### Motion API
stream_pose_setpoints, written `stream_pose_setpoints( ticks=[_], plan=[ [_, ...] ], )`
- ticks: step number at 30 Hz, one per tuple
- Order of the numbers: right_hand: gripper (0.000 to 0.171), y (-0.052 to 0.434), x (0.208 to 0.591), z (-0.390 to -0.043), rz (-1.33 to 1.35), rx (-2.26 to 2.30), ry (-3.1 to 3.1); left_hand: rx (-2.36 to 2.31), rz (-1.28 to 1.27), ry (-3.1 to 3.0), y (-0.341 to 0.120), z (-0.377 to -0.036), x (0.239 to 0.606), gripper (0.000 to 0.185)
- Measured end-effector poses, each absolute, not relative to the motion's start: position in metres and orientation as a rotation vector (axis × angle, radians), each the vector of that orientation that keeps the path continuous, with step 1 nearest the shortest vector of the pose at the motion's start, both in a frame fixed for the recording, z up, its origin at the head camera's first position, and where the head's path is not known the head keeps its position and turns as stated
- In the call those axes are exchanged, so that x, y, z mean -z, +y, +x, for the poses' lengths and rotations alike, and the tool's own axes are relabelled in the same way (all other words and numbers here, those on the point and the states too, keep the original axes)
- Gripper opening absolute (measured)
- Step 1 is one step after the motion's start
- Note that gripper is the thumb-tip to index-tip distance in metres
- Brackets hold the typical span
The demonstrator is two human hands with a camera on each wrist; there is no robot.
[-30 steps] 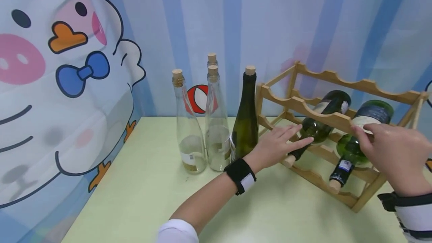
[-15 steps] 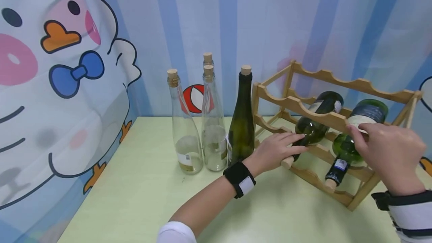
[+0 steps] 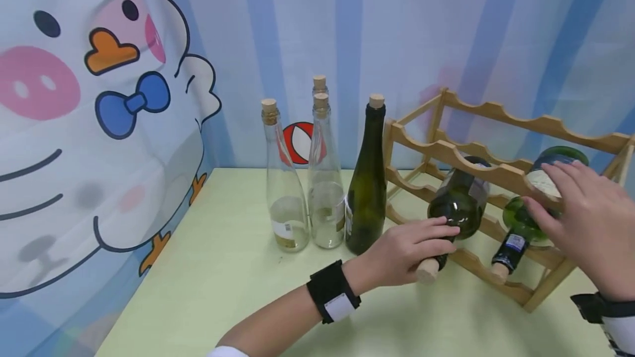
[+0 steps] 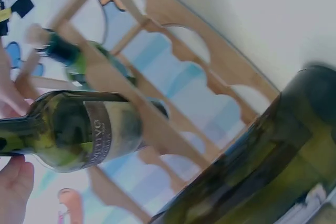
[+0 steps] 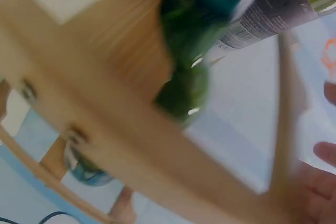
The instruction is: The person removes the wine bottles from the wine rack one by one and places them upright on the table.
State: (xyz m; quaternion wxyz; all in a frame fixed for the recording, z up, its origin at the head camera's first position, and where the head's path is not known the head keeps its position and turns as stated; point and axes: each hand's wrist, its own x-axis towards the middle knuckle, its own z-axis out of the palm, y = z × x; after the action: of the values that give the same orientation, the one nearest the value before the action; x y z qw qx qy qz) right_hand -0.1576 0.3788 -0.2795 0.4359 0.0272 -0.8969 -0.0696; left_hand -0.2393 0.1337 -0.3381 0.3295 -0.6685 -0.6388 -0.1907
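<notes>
Left hand (image 3: 399, 253): gripped wine bottle (image 3: 461, 208);
Right hand (image 3: 592, 222): fingers stretched near wine rack's (image 3: 518, 180) front edge;
Slide: seemed underway; needed level support

Held bottle (image 3: 455, 211): dark green, corked, neck tilted down, right of centre
Rack (image 3: 501, 175): wooden, scalloped, frame's right
</notes>
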Motion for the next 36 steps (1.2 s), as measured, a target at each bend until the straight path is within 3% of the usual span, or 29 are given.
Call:
stream_pose_setpoints(
  ticks=[3, 7, 14, 17, 21, 28, 33, 36],
  plan=[
    [0.095, 0.366, 0.290, -0.152, 0.212, 0.084, -2.262, 0.546, -1.775, -1.633, 0.117, -0.228, 0.333, 0.056],
    [0.088, 0.338, 0.314, -0.152, 0.505, -0.034, -2.249, 0.581, -1.793, -1.552, 0.101, -0.211, 0.322, 0.050],
    [0.069, 0.294, 0.328, -0.159, 0.768, -0.290, -1.971, 0.604, -1.792, -1.420, 0.071, -0.175, 0.288, 0.018],
    [0.060, 0.269, 0.335, -0.158, 0.863, -0.394, -1.896, 0.637, -1.773, -1.425, 0.059, -0.165, 0.276, 0.022],
    [0.063, 0.237, 0.351, -0.160, 1.020, -0.703, -1.933, 0.689, -1.778, -1.494, 0.046, -0.160, 0.267, 0.032],
    [0.074, 0.186, 0.365, -0.180, 1.020, -0.929, -2.013, 1.174, -1.663, -1.647, 0.032, -0.184, 0.254, 0.034],
    [0.100, 0.162, 0.360, -0.199, 0.896, -1.297, -2.242, 1.615, -1.441, -1.731, 0.026, -0.218, 0.255, 0.052],
    [0.098, 0.154, 0.360, -0.215, 0.821, -1.447, -2.271, 1.735, -1.314, -1.738, 0.026, -0.239, 0.258, 0.054]
  ],
)
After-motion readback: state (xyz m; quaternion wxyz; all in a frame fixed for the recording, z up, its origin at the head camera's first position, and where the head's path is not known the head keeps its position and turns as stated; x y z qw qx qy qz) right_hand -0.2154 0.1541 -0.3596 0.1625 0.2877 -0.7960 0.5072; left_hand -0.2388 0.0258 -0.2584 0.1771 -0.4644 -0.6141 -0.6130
